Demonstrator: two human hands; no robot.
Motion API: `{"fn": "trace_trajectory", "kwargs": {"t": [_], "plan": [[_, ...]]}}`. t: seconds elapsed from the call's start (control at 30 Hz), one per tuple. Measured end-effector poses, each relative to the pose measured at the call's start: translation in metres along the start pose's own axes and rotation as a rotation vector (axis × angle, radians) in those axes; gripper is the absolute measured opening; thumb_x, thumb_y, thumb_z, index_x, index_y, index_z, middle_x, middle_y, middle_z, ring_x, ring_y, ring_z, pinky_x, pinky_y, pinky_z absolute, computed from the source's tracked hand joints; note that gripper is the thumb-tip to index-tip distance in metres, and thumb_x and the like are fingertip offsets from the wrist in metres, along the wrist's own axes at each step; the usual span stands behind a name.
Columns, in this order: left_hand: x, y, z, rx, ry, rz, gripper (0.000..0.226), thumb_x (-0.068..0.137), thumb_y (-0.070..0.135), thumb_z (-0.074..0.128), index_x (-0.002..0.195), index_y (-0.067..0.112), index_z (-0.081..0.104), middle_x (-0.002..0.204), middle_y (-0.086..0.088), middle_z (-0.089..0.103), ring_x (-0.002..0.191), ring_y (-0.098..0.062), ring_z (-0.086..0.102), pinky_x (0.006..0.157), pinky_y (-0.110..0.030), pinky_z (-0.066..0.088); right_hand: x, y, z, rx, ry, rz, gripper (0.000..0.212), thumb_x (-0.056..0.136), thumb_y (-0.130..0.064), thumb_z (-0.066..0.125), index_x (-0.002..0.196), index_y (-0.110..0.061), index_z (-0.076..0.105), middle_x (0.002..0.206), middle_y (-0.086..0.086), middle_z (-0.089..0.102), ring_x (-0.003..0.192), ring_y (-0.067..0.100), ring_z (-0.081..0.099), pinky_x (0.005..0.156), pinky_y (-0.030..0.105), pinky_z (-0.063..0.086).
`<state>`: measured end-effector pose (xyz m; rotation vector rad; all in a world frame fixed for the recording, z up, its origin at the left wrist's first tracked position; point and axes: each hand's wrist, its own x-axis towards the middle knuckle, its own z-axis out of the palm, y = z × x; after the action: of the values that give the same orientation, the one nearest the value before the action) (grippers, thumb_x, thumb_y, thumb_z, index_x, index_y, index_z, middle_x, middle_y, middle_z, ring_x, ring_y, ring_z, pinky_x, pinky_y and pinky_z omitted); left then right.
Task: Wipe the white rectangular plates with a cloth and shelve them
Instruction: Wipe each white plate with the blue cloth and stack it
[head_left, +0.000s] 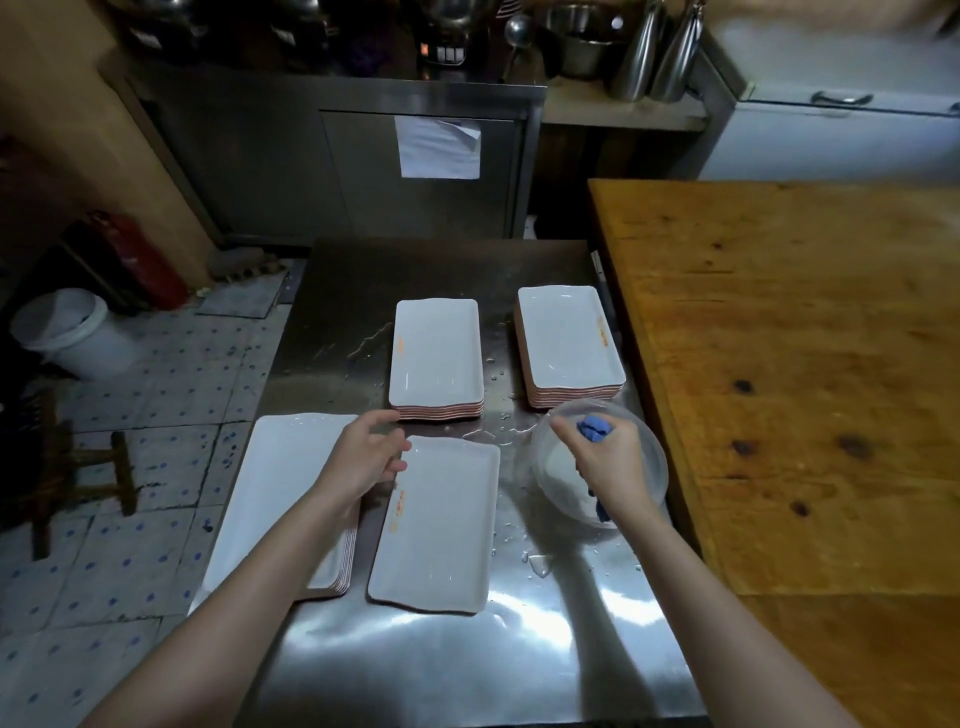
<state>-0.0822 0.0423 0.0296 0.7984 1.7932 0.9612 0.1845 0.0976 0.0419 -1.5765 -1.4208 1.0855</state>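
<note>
Observing through the head view, I record one single white plate (436, 519) lying flat on the steel desk (467, 665). Its long axis runs away from me, with the short edges near and far. The left grip (363, 457) hangs at the plate's far-left corner, fingers loosely spread and holding nothing. I cannot tell whether the fingertips touch the rim or sit just above it. The right grip (605, 462) is curled round the blue cloth (595, 428) over the clear bowl (649, 447), which stands just beside the plate's far-right corner. The plate therefore lies directly left of the cloth hand and directly right of the free hand. I judge the left grip the nearer of the two and best placed to steady the plate. The right grip need only travel sideways, then wipe along the long axis toward me. Other plates wait in the near-left stack (280, 483), the far-middle stack (436, 353) and the far-right stack (569, 343). Water drops (537, 564) lie on the desk beside the plate, so I would expect a slippery hold. No shelf for the plates can be identified from here.
</note>
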Motion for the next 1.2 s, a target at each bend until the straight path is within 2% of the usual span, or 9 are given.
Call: {"fn": "trace_trajectory", "kwargs": {"t": [0.23,0.43,0.6,0.67,0.8,0.9,1.07,1.13,1.2], "plan": [[0.041,0.019,0.002,0.056,0.035,0.000,0.024,0.099,0.014,0.049,0.122,0.015,0.054,0.091,-0.006,0.068,0.065,-0.018,0.061,0.059,-0.023,0.049,0.026,0.012,0.010,-0.120,0.016,0.001,0.053,0.091,-0.056,0.042,0.055,-0.019,0.028,0.040,-0.009,0.024,0.039,0.007,0.025,0.045,0.027,0.022],[0.068,0.029,0.010,0.192,0.045,-0.025,0.030,0.100,0.012,0.046,0.128,0.007,0.053,0.095,-0.013,0.065,0.068,-0.020,0.060,0.065,-0.028,0.050,0.036,0.021,0.013,-0.037,-0.022,0.043,0.046,0.095,-0.046,0.041,0.056,-0.023,0.032,0.042,-0.012,0.031,0.042,0.007,0.030,0.050,0.029,0.029],[0.084,0.029,0.015,0.423,0.129,0.008,0.037,0.098,0.015,0.048,0.132,0.002,0.051,0.132,-0.015,0.056,0.119,-0.031,0.054,0.096,-0.036,0.042,0.041,0.024,0.016,0.006,0.000,0.062,0.047,0.096,-0.044,0.042,0.056,-0.022,0.031,0.042,-0.011,0.029,0.039,0.006,0.029,0.047,0.026,0.027],[0.089,0.028,0.018,0.460,0.123,-0.009,0.041,0.097,0.018,0.052,0.134,0.001,0.048,0.136,-0.015,0.052,0.122,-0.029,0.051,0.094,-0.034,0.039,0.043,0.026,0.017,0.038,0.012,0.069,0.047,0.096,-0.042,0.043,0.055,-0.022,0.031,0.042,-0.012,0.029,0.040,0.007,0.029,0.048,0.027,0.027],[0.097,0.025,0.021,0.471,0.193,-0.039,0.038,0.091,0.020,0.062,0.120,-0.001,0.050,0.122,-0.016,0.058,0.102,-0.027,0.053,0.076,-0.030,0.037,0.044,0.026,0.017,0.073,0.037,0.093,0.049,0.093,-0.046,0.045,0.053,-0.022,0.032,0.045,-0.008,0.028,0.042,0.009,0.029,0.048,0.028,0.027],[0.104,0.022,0.020,0.479,0.207,-0.079,0.042,0.089,0.017,0.066,0.122,-0.003,0.049,0.123,-0.018,0.055,0.113,-0.033,0.053,0.077,-0.030,0.036,0.043,0.019,0.014,0.109,-0.010,0.114,0.052,0.085,-0.053,0.056,0.054,-0.018,0.033,0.050,0.003,0.028,0.045,0.015,0.029,0.047,0.026,0.027],[0.115,0.021,0.019,0.488,0.179,-0.121,0.007,0.088,0.002,0.061,0.092,0.001,0.055,0.097,-0.018,0.057,0.094,-0.034,0.056,0.071,-0.031,0.036,0.042,0.013,0.002,0.002,-0.218,0.216,0.044,0.064,-0.035,0.083,0.081,-0.011,0.051,0.069,0.003,0.052,0.059,0.016,0.048,0.057,0.026,0.043],[0.119,0.022,0.017,0.507,0.177,-0.139,0.019,0.086,-0.003,0.059,0.073,0.005,0.048,0.088,-0.017,0.055,0.082,-0.030,0.053,0.068,-0.033,0.037,0.039,0.012,-0.007,0.017,-0.347,0.248,0.062,0.060,-0.019,0.086,0.108,-0.029,0.049,0.096,-0.007,0.058,0.080,0.008,0.057,0.060,0.020,0.048],[0.122,0.024,0.015,0.518,0.169,-0.156,0.015,0.085,-0.007,0.055,0.073,0.001,0.053,0.090,-0.021,0.059,0.081,-0.033,0.059,0.070,-0.037,0.046,0.038,0.012,-0.015,0.075,-0.443,0.212,0.089,0.056,-0.003,0.086,0.119,-0.044,0.037,0.113,-0.011,0.052,0.095,0.007,0.058,0.062,0.022,0.054]]}}
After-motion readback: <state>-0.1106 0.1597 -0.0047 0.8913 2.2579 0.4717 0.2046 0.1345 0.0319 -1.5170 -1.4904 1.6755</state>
